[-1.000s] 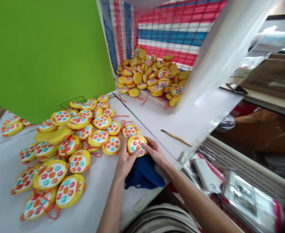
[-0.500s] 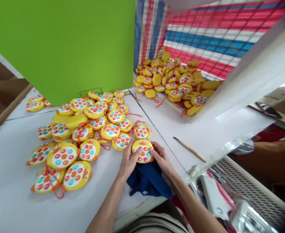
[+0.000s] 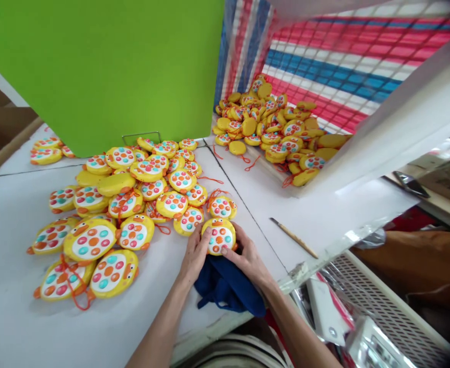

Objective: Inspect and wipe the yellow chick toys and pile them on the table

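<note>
Between my two hands is a yellow duck-shaped toy [image 3: 220, 236] with a white belly of coloured round buttons facing up. My left hand [image 3: 196, 254] grips its left edge, thumb along the side. My right hand [image 3: 250, 258] holds the right edge, its thumb at the lower rim. Under the toy and my wrists lies a crumpled blue cloth [image 3: 228, 286]. Just beyond the held toy rests another duck toy [image 3: 222, 207] with an orange cord. A spread pile of similar duck toys [image 3: 133, 232] covers the table to the left.
A slim knife with a wooden handle [image 3: 294, 238] lies on the white table [image 3: 163, 317] to the right. A tall green panel [image 3: 105, 71] stands behind the pile. More duck toys [image 3: 274, 125] are heaped at the back right. Past the table edge sits a white slotted crate [image 3: 393, 301].
The right thumb has slid down to the toy's lower edge, and the left thumb has moved up its side. The whole view has shifted slightly.
</note>
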`<state>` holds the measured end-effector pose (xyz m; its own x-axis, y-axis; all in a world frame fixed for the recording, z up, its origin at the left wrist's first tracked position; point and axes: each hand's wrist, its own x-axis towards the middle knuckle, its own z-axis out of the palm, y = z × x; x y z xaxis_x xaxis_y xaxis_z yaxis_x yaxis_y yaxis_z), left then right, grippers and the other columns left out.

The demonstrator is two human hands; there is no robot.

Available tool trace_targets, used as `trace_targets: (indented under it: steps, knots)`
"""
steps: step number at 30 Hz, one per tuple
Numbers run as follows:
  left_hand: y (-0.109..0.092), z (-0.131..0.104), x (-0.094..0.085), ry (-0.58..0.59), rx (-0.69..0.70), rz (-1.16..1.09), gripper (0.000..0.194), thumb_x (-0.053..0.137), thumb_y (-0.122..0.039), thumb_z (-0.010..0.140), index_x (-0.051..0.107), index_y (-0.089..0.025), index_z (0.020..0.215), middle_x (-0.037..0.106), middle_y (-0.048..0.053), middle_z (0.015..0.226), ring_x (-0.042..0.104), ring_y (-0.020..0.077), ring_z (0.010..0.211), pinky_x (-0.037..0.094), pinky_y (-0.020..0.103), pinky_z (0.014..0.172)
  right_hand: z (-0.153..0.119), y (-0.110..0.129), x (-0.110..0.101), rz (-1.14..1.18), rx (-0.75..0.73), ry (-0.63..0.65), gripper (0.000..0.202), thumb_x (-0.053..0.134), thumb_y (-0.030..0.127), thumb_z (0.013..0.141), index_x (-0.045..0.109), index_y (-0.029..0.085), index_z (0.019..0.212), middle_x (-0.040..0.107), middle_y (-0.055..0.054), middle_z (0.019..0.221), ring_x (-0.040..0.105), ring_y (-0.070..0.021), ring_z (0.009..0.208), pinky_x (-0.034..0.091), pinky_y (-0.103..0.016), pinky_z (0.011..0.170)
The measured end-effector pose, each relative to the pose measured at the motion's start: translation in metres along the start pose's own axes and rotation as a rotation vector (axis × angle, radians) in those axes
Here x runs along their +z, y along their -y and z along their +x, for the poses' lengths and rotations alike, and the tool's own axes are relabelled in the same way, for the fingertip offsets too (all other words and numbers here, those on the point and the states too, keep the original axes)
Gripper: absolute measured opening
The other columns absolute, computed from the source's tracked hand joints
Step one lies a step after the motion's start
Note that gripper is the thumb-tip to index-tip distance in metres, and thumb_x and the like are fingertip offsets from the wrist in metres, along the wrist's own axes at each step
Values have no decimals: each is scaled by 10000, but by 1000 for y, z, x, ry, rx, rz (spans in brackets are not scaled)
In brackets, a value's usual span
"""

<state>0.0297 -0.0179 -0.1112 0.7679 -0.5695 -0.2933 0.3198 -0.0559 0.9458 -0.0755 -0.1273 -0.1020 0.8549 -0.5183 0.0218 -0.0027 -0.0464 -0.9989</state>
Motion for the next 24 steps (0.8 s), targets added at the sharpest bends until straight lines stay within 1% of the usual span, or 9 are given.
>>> trace_targets:
  steps: [3,5,7,11,14,18,20,22,24]
  knots:
    - [-2,0,0,88,19,-67,573,522,-584,796,533,-207,1227,539,101,1282,526,260,1154,497,333,896,2,-2,3,-74,17,-84,648,686,340,736,425,172,1305,605,-84,1166,585,-215,1026,483,-342,895]
    - [-4,0,0,174,14,-95,598,526,-574,798,489,-200,1264,548,112,1263,572,262,1076,542,331,792,2,-2,4,-78,18,-97,644,677,343,746,413,177,1309,608,-80,1159,589,-209,1018,486,-336,888]
    - [-4,0,0,212,24,-62,611,578,-529,782,452,-212,1289,541,107,1269,570,264,1076,549,329,769,2,-2,3,-64,7,-81,649,682,346,745,411,179,1310,599,-77,1180,581,-209,1038,478,-333,903]
    - [-3,0,-2,95,85,73,589,635,-463,756,485,-197,1260,504,101,1315,471,269,1211,470,342,941,2,0,2,49,22,-15,565,618,388,804,431,188,1299,593,-77,1195,583,-210,1049,481,-329,897]
    - [-3,0,-2,136,77,43,545,621,-458,767,507,-195,1230,533,88,1286,488,251,1196,455,331,962,4,0,1,107,100,-32,408,526,442,857,542,187,1176,634,-74,1109,609,-211,981,497,-320,841]
    - [-4,0,0,208,59,-5,532,623,-467,761,511,-189,1201,586,85,1206,561,239,1094,509,296,854,7,0,3,82,155,-83,355,575,488,810,624,182,983,668,-62,918,621,-213,834,505,-295,710]
    - [-4,0,1,210,36,-19,585,616,-496,756,478,-177,1227,611,102,1140,607,238,984,538,287,720,6,-1,3,137,167,-140,356,606,495,781,629,188,958,669,-60,898,623,-212,821,509,-299,715]
    - [-3,0,1,198,3,-33,647,599,-528,758,429,-156,1260,643,103,999,633,224,856,529,278,615,7,-2,1,246,233,-215,370,621,502,761,627,191,962,673,-65,915,631,-210,803,516,-301,691]
    - [-3,-1,2,173,-21,-44,663,581,-548,762,416,-136,1254,641,81,872,634,205,781,518,275,603,11,-1,-3,353,319,-301,385,643,500,737,621,191,964,672,-65,915,633,-195,753,511,-277,606]
